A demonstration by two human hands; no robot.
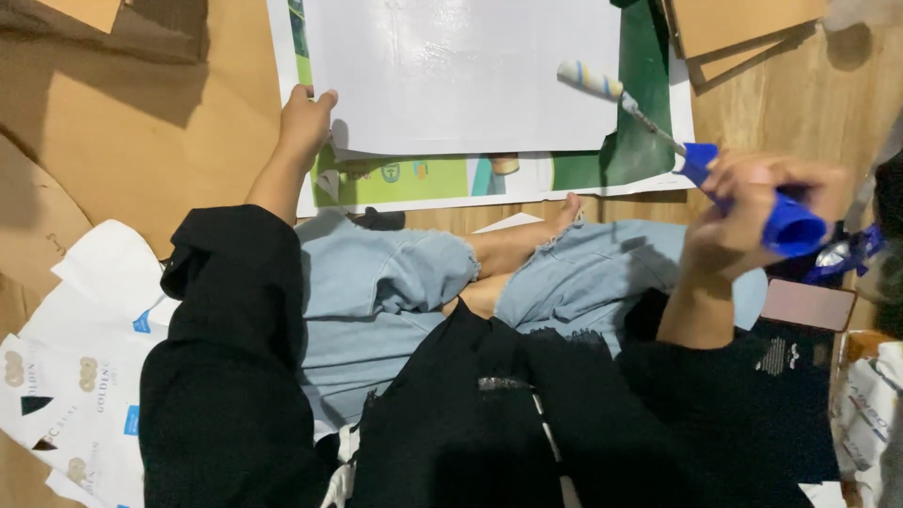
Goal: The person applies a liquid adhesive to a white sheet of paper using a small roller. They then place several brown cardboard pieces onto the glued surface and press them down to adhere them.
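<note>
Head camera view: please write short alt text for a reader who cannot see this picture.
A seated person's right hand holds a small paint roller by its blue handle over a white sheet, while the left hand presses on the sheet's lower left corner. The sheet lies on a green printed poster on a wooden floor.

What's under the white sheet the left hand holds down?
A larger green-and-white printed poster shows past the glossy white rectangular sheet's lower and right edges, lying on the wooden floor. Its covered middle cannot be seen.
</note>
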